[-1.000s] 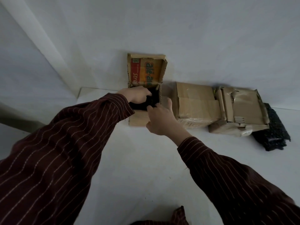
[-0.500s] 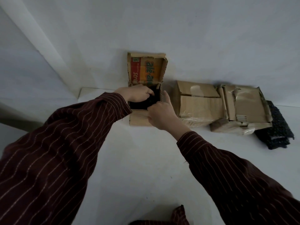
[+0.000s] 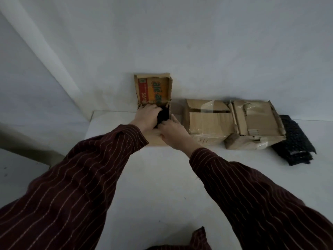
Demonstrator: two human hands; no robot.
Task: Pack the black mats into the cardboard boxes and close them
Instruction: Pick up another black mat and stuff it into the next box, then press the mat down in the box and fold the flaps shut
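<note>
An open cardboard box [image 3: 153, 89] with an orange printed lid flap stands against the wall at the far left of the table. A black mat [image 3: 164, 113] sits inside it, mostly hidden by my hands. My left hand [image 3: 148, 114] presses down on the mat inside the box. Fingers of my right hand [image 3: 173, 131] curl over the box's near rim and touch the mat. To the right stand two closed cardboard boxes [image 3: 210, 121] [image 3: 255, 123]. A pile of black mats [image 3: 293, 139] lies at the far right.
The white table [image 3: 162, 186] meets a white wall behind the boxes. Its left edge [image 3: 88, 127] drops off beside the open box. A scrap of dark striped cloth [image 3: 198, 239] shows at the bottom edge.
My right hand has moved left from beside the box onto its near rim and the mat. My left hand has stayed pressing inside the box.
</note>
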